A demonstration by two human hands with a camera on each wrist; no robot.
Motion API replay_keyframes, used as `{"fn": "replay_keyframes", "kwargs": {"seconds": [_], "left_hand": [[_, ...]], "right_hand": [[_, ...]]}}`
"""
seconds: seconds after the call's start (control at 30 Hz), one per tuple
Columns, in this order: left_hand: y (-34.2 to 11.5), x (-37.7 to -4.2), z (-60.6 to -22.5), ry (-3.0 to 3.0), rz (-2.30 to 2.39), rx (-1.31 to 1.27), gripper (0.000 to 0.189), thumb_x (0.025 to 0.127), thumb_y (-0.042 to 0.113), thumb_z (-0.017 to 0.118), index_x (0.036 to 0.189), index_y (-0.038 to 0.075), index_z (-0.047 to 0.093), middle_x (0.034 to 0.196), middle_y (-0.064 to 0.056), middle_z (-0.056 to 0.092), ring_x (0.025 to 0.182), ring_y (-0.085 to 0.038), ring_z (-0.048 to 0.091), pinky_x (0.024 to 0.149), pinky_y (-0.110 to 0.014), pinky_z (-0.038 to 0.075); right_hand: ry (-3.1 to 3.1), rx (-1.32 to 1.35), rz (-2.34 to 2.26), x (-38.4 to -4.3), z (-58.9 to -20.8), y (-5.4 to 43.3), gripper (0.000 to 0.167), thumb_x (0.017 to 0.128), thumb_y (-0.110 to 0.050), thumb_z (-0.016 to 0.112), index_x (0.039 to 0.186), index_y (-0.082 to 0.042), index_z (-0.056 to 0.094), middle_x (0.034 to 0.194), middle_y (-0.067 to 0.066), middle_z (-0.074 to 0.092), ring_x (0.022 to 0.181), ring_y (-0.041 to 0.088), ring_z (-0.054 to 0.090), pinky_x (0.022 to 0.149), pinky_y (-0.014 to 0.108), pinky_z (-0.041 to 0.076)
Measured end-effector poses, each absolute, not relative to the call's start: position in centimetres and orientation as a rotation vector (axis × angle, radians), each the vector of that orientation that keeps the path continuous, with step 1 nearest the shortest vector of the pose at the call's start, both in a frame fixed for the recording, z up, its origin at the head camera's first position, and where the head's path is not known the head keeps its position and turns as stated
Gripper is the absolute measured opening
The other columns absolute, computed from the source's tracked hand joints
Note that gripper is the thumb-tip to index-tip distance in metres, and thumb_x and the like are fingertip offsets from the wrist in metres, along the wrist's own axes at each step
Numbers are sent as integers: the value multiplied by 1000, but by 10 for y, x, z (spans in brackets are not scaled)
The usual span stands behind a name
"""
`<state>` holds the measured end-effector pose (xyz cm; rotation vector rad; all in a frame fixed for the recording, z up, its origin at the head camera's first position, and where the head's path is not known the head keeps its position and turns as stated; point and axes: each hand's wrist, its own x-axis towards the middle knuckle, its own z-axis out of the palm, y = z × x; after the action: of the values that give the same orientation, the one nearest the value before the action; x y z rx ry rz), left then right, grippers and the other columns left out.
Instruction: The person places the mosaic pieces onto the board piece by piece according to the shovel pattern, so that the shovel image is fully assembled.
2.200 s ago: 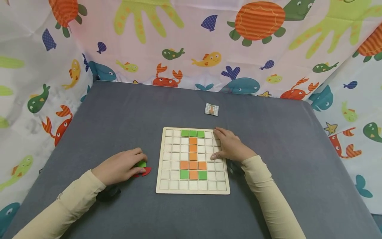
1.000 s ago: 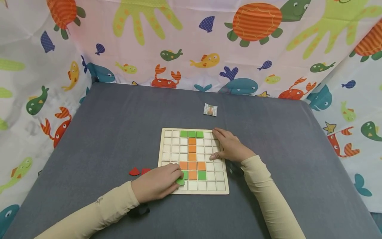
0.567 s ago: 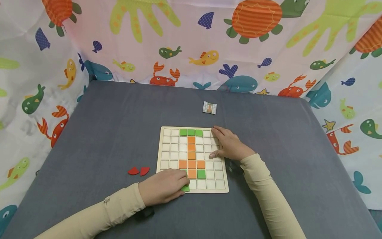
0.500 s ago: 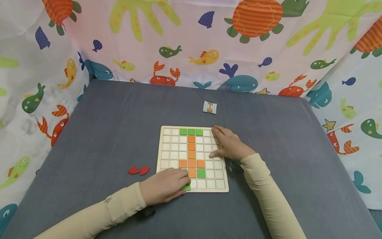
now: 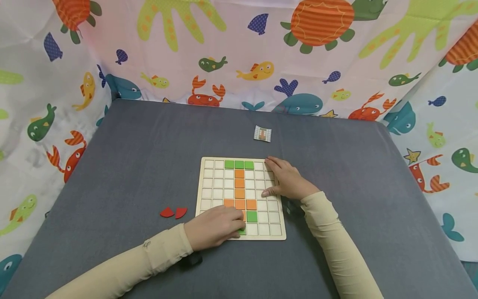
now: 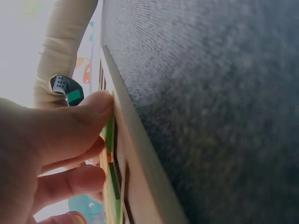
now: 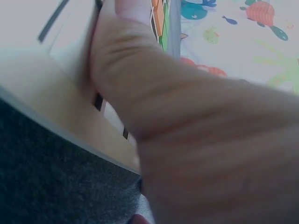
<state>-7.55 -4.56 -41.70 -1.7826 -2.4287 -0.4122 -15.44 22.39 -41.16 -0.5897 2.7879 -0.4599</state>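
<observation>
A wooden grid board (image 5: 209, 182) lies on the grey table. Orange tiles (image 5: 239, 182) form a column in it, with a row of green tiles (image 5: 239, 165) across the top and a green tile (image 5: 252, 216) low on the right. At the board's near edge my left hand (image 5: 215, 226) pinches another green tile (image 5: 242, 232) over the bottom row's middle; the thumb and that tile (image 6: 110, 130) show close in the left wrist view. This hand hides the board's lower left part. My right hand (image 5: 289, 180) rests, fingers extended, on the board's right edge.
Two red quarter-round pieces (image 5: 181, 213) lie left of the board. Behind it is a small card (image 5: 262, 133) printed with a grid pattern. A curtain (image 5: 231, 41) with sea animals hangs along the table's far edge.
My left hand has carried the green tile from beside the red pieces to the board, then rightward along its bottom row. The right hand has stayed on the board's edge.
</observation>
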Motion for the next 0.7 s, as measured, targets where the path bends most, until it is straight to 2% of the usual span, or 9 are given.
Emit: {"fn": "replay_keyframes", "kwargs": {"seconds": [0.23,0.4,0.57,0.7], "left_hand": [[-44,-78,-421,-2444,-537,-1780,11,87,30,71,88,21,66,83,9,55,75,-4,51,63,-18,41],[-55,-84,-418,-2452,-645,-1740,8,90,27,68,91,19,66,84,8,55,71,-4,47,66,-19,43],[-87,-91,-413,-2476,-679,-1585,5,90,21,68,93,18,66,86,7,56,71,-5,48,67,-24,46],[-125,-90,-406,-2633,-601,-1387,10,87,23,72,93,18,66,86,6,57,70,-6,48,65,-28,45]], "right_hand": [[2782,-599,-465,-155,-413,224,108,71,-51,79,151,-2,25,155,19,25,139,41,27,105,62,29],[2787,-598,-463,-156,-413,225,108,70,-52,79,150,-3,26,155,18,25,139,40,27,104,62,30],[2786,-597,-469,-157,-412,225,109,70,-53,79,150,-3,26,155,18,24,139,40,26,104,62,29],[2771,-595,-485,-156,-411,224,109,69,-53,79,151,-3,26,155,17,24,140,40,25,105,63,28]]}}
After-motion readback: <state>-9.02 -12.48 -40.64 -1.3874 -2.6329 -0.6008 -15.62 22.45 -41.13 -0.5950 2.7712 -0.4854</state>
